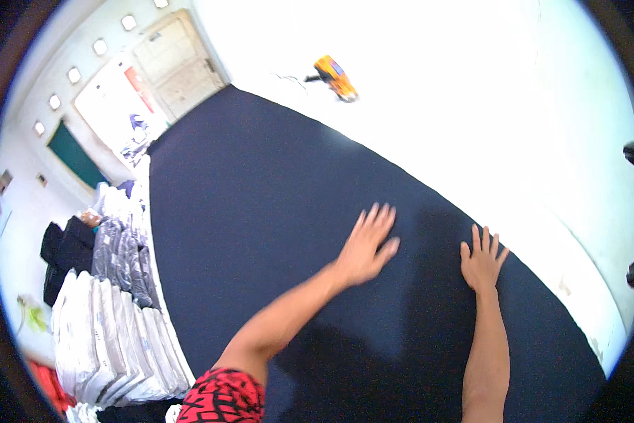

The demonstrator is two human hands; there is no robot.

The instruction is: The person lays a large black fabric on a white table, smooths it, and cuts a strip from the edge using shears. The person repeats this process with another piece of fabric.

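Observation:
A wide dark navy cloth point(260, 183) lies spread over a long white table. My left hand point(366, 247) is over the middle of the cloth, palm down with fingers spread, slightly blurred; whether it touches the cloth I cannot tell. Close to the cloth's right edge, my right hand point(481, 261) rests flat with its fingers apart. Neither hand holds anything. A red and black patterned sleeve point(225, 396) covers my left upper arm.
On the white tabletop point(430, 106), beyond the cloth, lies a yellow-orange handheld power tool point(335, 77) with a cord. Plastic-wrapped white bundles point(112, 338) are stacked along the left side, with black bundles point(69, 254) behind. A pale door point(176, 63) stands at the far end.

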